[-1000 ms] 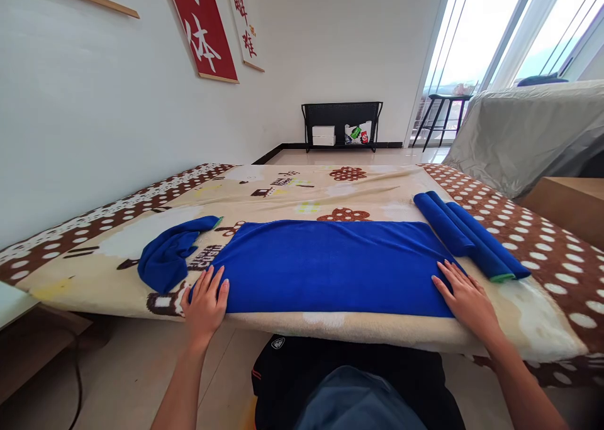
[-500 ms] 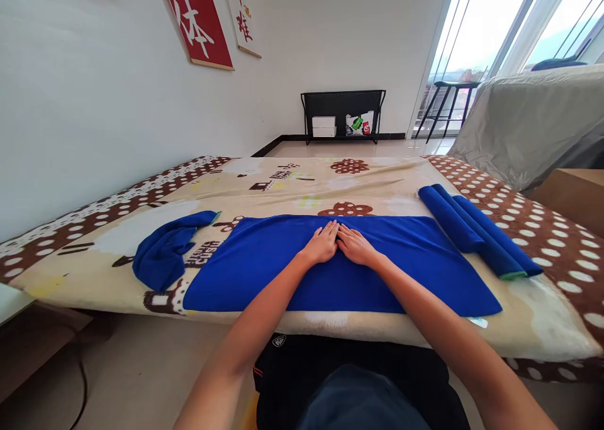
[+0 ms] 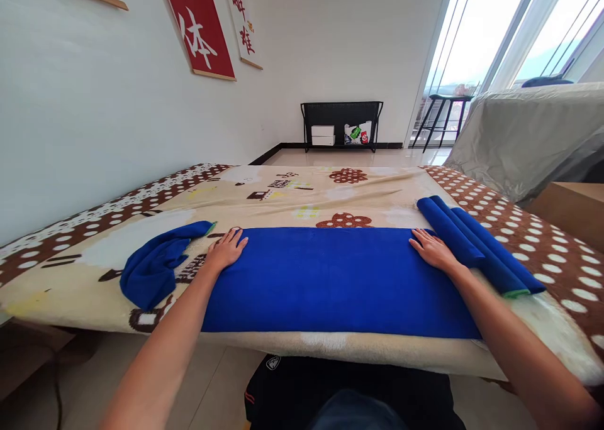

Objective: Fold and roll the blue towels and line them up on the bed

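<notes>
A blue towel lies flat as a wide rectangle along the near edge of the bed. My left hand rests palm down with fingers spread on its far left corner. At the opposite end, my right hand lies flat on the far right corner, its fingers apart. Left of the towel is a crumpled blue cloth with a green edge. Just beyond my right hand sit rolled blue towels, side by side, one showing a green edge.
A patterned beige blanket with brown dotted borders covers the bed. The white wall runs along the left. A cardboard box and a grey draped cover stand at right. Against the far wall is a black rack.
My hands have slid apart from the towel's middle to its two far corners. The towel looks smoother and straighter now. My view has tilted up slightly.
</notes>
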Action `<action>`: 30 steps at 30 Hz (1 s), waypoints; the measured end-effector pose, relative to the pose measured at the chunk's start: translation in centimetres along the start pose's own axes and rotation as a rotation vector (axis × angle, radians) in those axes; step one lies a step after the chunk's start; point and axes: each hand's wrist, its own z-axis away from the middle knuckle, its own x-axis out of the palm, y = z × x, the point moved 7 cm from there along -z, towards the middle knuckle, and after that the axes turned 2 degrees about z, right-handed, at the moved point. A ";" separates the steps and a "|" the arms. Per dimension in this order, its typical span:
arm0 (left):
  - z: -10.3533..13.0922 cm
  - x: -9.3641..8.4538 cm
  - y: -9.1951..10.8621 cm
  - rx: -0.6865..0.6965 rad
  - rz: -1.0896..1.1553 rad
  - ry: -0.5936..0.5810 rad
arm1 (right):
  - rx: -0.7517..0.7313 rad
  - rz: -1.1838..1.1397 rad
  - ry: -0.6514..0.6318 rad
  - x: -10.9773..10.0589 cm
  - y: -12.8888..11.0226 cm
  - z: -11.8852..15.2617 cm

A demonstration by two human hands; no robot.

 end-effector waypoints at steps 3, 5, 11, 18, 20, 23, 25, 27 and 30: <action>0.4 -0.5 2.4 0.022 -0.009 0.050 | -0.004 0.003 0.033 0.0 -3.1 -0.6; 0.6 -0.1 7.0 0.120 0.000 0.071 | -0.076 -0.008 0.039 0.3 -7.6 -1.2; 2.4 4.5 24.7 0.517 0.075 -0.045 | -0.386 -0.062 -0.015 2.1 -23.0 -1.5; 1.2 5.0 19.5 0.405 0.093 -0.043 | -0.173 -0.054 0.003 1.6 -14.1 -1.6; 0.0 4.0 13.7 0.262 0.083 -0.010 | -0.009 -0.039 0.032 1.0 -7.9 -1.4; -1.1 2.7 5.9 0.054 0.063 0.038 | 0.155 -0.022 0.069 0.5 -1.1 -1.0; -1.4 2.2 2.6 -0.046 0.048 0.066 | 0.183 -0.018 0.083 0.7 0.8 -0.9; -1.5 1.9 1.0 -0.092 0.035 0.082 | 0.178 -0.016 0.098 0.8 1.2 -1.0; -1.1 1.8 0.9 -0.074 0.021 0.095 | 0.136 -0.012 0.131 0.8 0.3 -0.8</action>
